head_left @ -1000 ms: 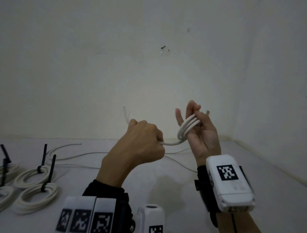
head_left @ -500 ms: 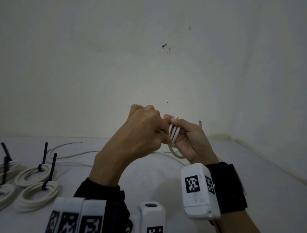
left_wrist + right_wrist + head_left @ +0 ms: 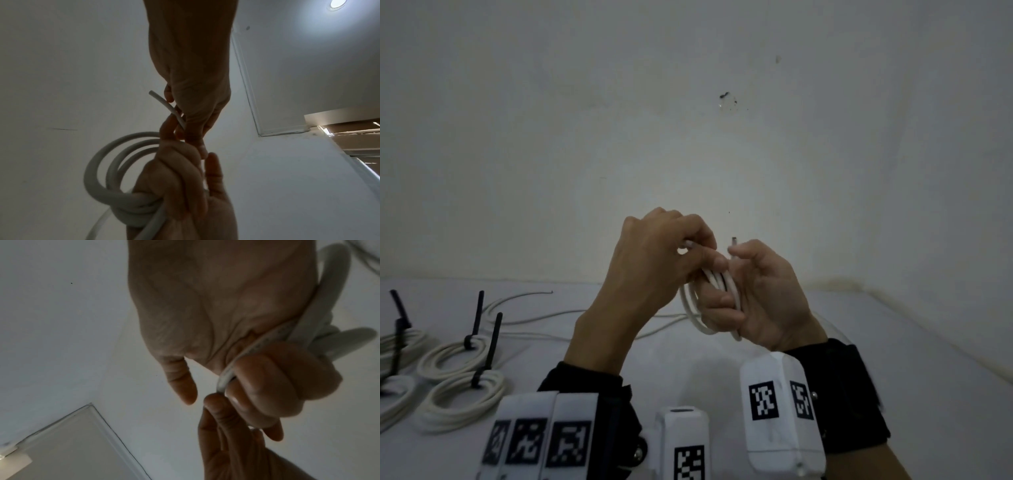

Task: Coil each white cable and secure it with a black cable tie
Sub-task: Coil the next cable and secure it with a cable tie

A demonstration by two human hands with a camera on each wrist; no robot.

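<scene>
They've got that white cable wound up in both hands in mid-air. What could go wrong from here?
1. The coil has no tie on it yet; only the right hand and left hand hold its loops, so a loosened grip could let them spring open.
2. No loose tie is visible; reaching for one leaves one hand holding the loops.
3. The loose cables on the table could snag.
</scene>
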